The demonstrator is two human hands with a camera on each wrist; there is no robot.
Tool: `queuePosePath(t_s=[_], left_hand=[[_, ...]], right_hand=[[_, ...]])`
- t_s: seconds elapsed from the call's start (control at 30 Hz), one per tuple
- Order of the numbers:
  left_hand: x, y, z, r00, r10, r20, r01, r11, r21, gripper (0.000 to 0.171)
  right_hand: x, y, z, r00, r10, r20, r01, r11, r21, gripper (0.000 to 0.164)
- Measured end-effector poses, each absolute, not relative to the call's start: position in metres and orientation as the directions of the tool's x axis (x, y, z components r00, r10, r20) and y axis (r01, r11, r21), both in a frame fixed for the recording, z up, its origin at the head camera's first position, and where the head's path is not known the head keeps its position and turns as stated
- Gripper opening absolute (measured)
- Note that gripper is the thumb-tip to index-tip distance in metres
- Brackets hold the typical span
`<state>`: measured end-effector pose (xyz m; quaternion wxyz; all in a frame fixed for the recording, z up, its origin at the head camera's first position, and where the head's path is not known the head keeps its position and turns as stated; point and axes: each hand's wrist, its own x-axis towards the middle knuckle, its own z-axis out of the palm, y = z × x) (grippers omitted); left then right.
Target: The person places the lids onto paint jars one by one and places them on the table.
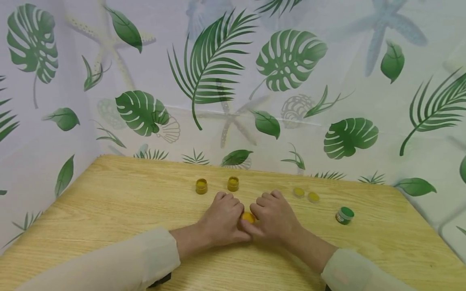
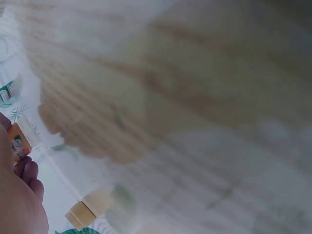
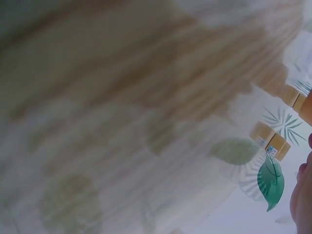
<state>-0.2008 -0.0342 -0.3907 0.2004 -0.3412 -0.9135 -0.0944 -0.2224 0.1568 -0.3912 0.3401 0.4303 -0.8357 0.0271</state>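
A small orange jar [image 1: 248, 217] sits between the two hands, low over the table, mostly covered by the fingers. My left hand [image 1: 223, 220] grips it from the left with curled fingers, and my right hand [image 1: 274, 218] grips it from the right. Both thumbs meet at its near side. In the left wrist view the orange jar [image 2: 19, 142] shows a printed label and a pale rim, held between thumb and fingers. Only an edge of the right hand [image 3: 303, 195] appears in the right wrist view, beside the orange jar [image 3: 307, 108].
Beyond the hands stand two small mustard-yellow jars [image 1: 201, 186] [image 1: 233, 184], their tops uncovered. Two round yellowish lids [image 1: 299, 192] [image 1: 313, 197] lie to their right. A green jar [image 1: 344, 215] is farther right on the wooden table [image 1: 138, 194]. A leaf-patterned cloth [image 1: 225, 121] hangs behind.
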Motion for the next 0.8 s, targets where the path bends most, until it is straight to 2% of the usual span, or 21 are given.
queuePosePath(t_s=[0.1, 0.3, 0.4, 0.63, 0.8], left_hand=[[-0.2011, -0.0343, -0.3910, -0.690, 0.571, 0.446, 0.656, 0.753, 0.052, 0.043], [-0.2013, -0.0333, -0.3936, -0.660, 0.578, 0.481, 0.661, 0.750, 0.007, 0.040], [-0.2005, -0.0331, -0.3936, -0.652, 0.580, 0.488, 0.662, 0.750, -0.006, 0.037], [-0.2002, -0.0332, -0.3929, -0.667, 0.578, 0.469, 0.653, 0.757, -0.004, 0.039], [-0.2010, -0.0333, -0.3927, -0.683, 0.579, 0.445, 0.652, 0.758, 0.015, 0.042]], right_hand=[[-0.2216, 0.1571, -0.3916, -0.410, -0.696, 0.590, -0.739, 0.633, 0.233, 0.064], [-0.2203, 0.1569, -0.3893, -0.435, -0.707, 0.558, -0.762, 0.619, 0.191, 0.036], [-0.2197, 0.1565, -0.3886, -0.433, -0.708, 0.557, -0.766, 0.615, 0.186, 0.030], [-0.2186, 0.1558, -0.3893, -0.442, -0.703, 0.557, -0.757, 0.625, 0.188, 0.026], [-0.2177, 0.1553, -0.3893, -0.459, -0.701, 0.546, -0.741, 0.641, 0.201, 0.030]])
